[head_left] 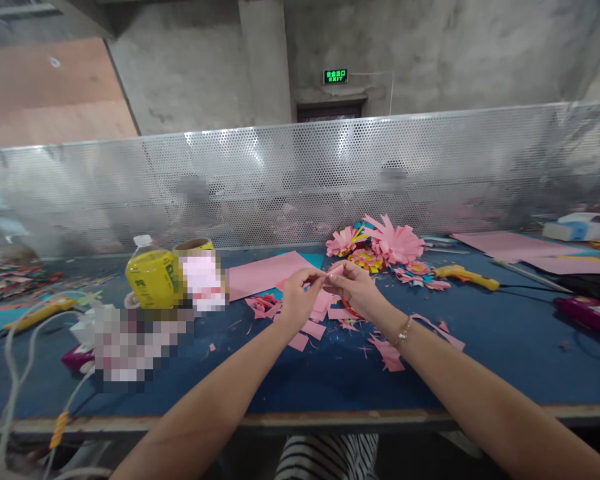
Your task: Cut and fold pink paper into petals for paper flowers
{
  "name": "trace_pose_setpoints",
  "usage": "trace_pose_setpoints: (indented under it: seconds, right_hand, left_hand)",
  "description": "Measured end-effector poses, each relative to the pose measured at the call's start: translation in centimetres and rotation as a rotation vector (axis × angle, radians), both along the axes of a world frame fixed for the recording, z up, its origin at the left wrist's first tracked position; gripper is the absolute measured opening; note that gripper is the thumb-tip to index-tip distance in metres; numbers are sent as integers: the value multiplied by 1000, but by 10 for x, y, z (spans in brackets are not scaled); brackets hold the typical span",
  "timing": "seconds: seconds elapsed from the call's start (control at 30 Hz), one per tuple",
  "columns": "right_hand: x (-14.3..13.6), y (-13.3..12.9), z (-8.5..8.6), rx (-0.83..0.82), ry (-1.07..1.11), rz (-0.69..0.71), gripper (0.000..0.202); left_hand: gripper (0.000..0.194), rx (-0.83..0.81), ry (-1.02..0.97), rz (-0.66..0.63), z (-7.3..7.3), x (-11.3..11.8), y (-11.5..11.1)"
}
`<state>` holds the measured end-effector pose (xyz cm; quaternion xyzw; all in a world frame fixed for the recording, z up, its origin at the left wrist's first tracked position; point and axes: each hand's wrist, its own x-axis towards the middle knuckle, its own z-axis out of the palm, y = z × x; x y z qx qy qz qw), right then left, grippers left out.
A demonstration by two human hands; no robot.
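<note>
We are in a paper-craft workshop: we see a rough concrete wall (pixel 195 73), an exit sign (pixel 335 77), a perforated metal screen (pixel 260 183) along the far edge of the worktop (pixel 485 353), and, near that edge, paper flowers (pixel 397 244) beside a corded glue gun (pixel 467 276).

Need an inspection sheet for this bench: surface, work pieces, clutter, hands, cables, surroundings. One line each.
Surface: blue tabletop, strewn with pink scraps around the hands.
Work pieces: small pink paper piece in hand; paper flowers bunched beyond the right hand; pink sheet lying flat.
Clutter: yellow-labelled bottle on the left; tissue box far right.
Hands: left hand and right hand together, fingertips pinching the small pink paper piece.
Cables: white cable looping at the left; black cord from the yellow tool on the right.
Surroundings: perforated metal screen behind the table; lit exit sign on the wall beyond.
</note>
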<state>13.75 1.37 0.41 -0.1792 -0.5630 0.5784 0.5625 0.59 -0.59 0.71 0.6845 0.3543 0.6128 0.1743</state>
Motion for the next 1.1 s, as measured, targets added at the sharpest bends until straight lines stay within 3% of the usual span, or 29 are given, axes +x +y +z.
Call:
trace_pose_setpoints:
  seconds: [0.27, 0.67, 1.1]
  right_hand:
    - [2, 5, 0, 92, -51, -115, 14]
    - [-2, -6, 8, 22, 14, -3, 18]
    - [0, 1, -1, 11, -7, 24, 15]
  left_hand:
    - [11, 187, 193, 96, 4, -3, -3]
    - [10, 431, 268, 192, 1, -3, 1]
    - [10, 320, 233, 217, 7, -3, -7]
